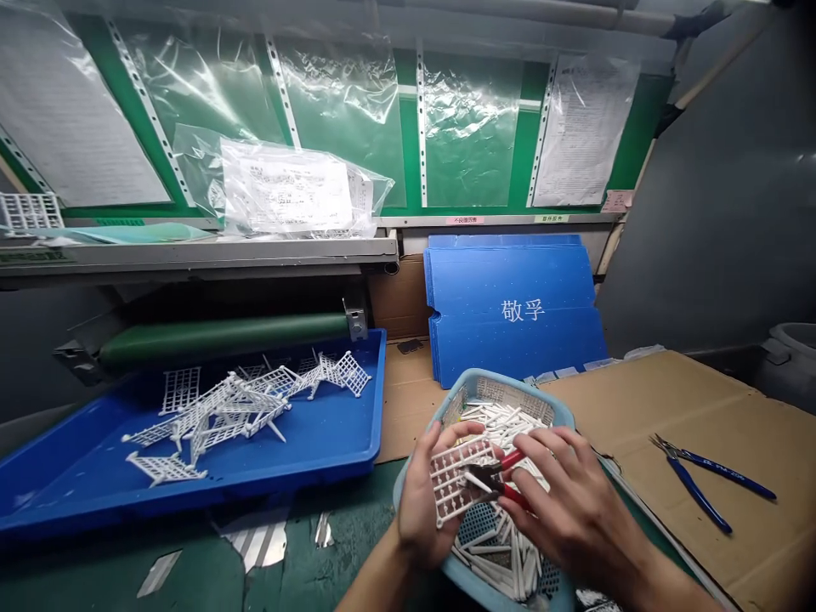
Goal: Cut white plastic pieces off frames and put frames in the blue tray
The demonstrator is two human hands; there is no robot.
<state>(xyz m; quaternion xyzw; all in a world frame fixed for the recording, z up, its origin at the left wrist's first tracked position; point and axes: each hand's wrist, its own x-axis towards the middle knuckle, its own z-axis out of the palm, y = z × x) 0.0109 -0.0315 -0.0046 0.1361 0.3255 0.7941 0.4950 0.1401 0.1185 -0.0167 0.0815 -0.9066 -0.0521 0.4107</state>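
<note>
My left hand (421, 501) is closed on a white plastic moulded frame (454, 483) and holds it over a light blue basket (473, 388). My right hand (564, 501) grips red-handled cutters (507, 480), and their jaws touch the frame. Several loose white plastic sticks (503, 421) lie in the basket under both hands.
A blue tray (306, 442) at the left holds several white moulded frames (235, 404). Blue-handled cutters (698, 480) lie on cardboard at the right. Blue corrugated sheets (516, 297) lean against the back. A shelf with plastic bags (293, 191) runs above the tray.
</note>
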